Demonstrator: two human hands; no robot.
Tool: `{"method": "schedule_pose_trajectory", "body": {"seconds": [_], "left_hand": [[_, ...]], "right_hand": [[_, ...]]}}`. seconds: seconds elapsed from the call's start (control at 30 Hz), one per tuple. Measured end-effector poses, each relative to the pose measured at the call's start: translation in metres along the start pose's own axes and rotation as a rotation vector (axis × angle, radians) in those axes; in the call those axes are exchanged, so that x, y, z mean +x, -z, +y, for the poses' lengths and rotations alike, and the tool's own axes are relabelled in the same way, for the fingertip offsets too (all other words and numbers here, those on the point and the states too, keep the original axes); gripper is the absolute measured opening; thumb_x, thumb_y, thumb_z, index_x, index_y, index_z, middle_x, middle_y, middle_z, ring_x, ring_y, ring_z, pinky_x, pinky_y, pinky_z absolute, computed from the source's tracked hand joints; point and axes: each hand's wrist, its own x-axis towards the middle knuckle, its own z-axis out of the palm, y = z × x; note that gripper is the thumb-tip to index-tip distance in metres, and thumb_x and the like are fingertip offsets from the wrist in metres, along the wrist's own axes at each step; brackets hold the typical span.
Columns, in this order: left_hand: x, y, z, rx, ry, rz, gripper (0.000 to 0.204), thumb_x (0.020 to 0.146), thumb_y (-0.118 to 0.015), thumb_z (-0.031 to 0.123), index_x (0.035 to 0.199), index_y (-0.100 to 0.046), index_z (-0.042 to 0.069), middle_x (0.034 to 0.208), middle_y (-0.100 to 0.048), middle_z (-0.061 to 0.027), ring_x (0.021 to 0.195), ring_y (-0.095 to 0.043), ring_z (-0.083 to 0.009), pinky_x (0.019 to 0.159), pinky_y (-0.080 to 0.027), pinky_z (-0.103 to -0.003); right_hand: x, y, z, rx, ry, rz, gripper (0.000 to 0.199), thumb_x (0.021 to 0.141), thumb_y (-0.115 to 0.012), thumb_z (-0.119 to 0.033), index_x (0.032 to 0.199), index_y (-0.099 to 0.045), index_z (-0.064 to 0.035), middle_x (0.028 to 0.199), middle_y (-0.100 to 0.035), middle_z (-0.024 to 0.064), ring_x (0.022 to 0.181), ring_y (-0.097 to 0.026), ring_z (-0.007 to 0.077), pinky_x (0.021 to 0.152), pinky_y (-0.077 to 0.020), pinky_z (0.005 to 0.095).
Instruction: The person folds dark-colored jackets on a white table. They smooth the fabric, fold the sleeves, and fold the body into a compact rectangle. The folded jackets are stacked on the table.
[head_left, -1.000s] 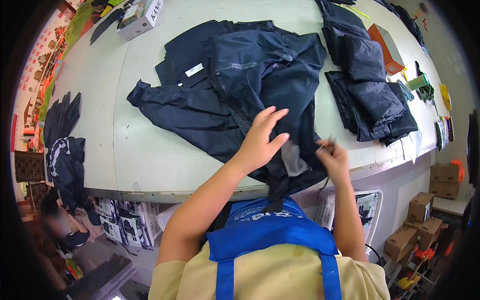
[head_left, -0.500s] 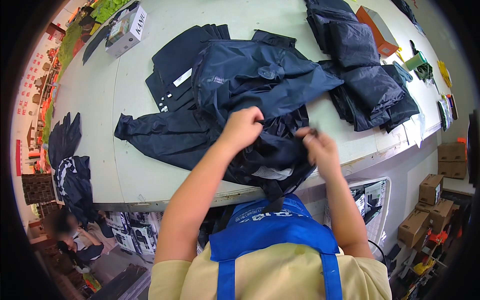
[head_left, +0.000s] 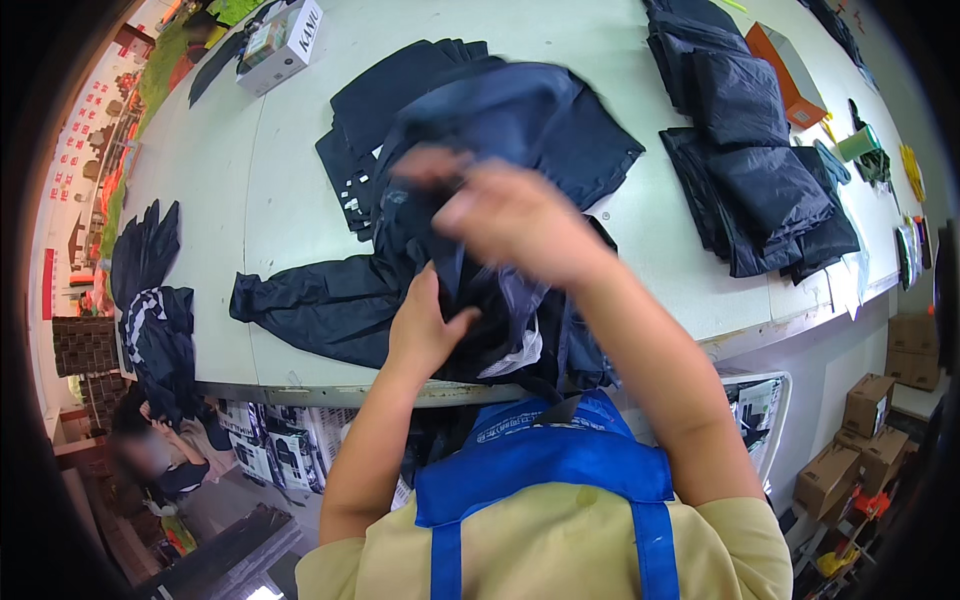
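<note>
Out to the left on the table (head_left: 290,180), dark sleeve (head_left: 310,310) of a navy garment (head_left: 590,150), its long axis running roughly sideways toward left hand (head_left: 425,330) — the nearer of the two to that sleeve. Against the cloth there, left grip loose, thumb well apart from fingers, nothing plainly pinched. Farther right, over the garment's middle, right hand (head_left: 515,220), forearm slanting leftward across; grip smeared by blur, so impossible to tell whether closed on cloth or not. Bulk of the garment ahead of left hand and out to the right, overlapping a stack of black cloth pieces (head_left: 400,90).

Containers, again from the left: white box (head_left: 280,72) on the table with coloured packs (head_left: 264,44) inside; white crate (head_left: 783,400) below the table's right part, holding black-and-white packs (head_left: 757,405); orange box (head_left: 788,78) beside folded dark garments (head_left: 750,190), contents hidden; lastly, cardboard boxes (head_left: 868,402) — insides out of sight.
</note>
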Motion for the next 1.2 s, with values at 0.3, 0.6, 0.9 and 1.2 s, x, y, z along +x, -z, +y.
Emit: {"method": "schedule_pose_trajectory", "body": {"seconds": [0.3,0.6,0.9,1.2], "left_hand": [[-0.023,0.033,-0.118,-1.441,0.724,0.499,0.034,0.085,-0.05,-0.005,0.118,-0.053,-0.003,0.111,-0.059,-0.0125,0.095,-0.057,-0.0205,0.089,-0.045,-0.032],[0.027,0.022,0.028,-0.129,-0.366,-0.021,0.033,0.083,-0.063,0.006,0.116,-0.064,0.009,0.131,-0.053,-0.0158,0.119,-0.052,-0.0331,0.1,-0.042,-0.039],[0.083,0.034,0.086,-0.739,-0.546,-0.381,0.084,0.071,-0.069,0.022,0.146,-0.033,0.007,0.148,-0.036,-0.0131,0.137,-0.035,-0.0255,0.11,-0.03,-0.042],[0.085,0.035,0.097,-0.842,-0.001,-0.74,0.046,0.078,-0.072,0.005,0.12,-0.056,-0.003,0.105,-0.063,-0.0054,0.094,-0.059,-0.0117,0.086,-0.047,-0.027]], "right_hand": [[-0.029,0.109,0.085,-0.577,-0.258,0.863,0.031,0.085,-0.064,-0.018,0.112,-0.063,-0.0016,0.104,-0.066,0.0126,0.098,-0.061,0.0201,0.084,-0.0468,0.031],[-0.101,0.119,0.121,-0.991,-0.726,0.714,0.03,0.079,-0.07,-0.023,0.096,-0.063,0.0003,0.092,-0.065,0.0198,0.084,-0.062,0.0352,0.075,-0.0471,0.0404],[-0.101,0.035,0.0,-1.445,0.56,0.285,0.029,0.064,-0.066,-0.007,0.092,-0.07,-0.0101,0.095,-0.06,0.0063,0.08,-0.062,0.0222,0.069,-0.0516,0.0345],[-0.113,0.002,0.008,-1.256,0.483,-0.267,0.021,0.072,-0.062,-0.013,0.093,-0.062,-0.0097,0.102,-0.06,0.0043,0.078,-0.061,0.0174,0.068,-0.0481,0.03]]}}
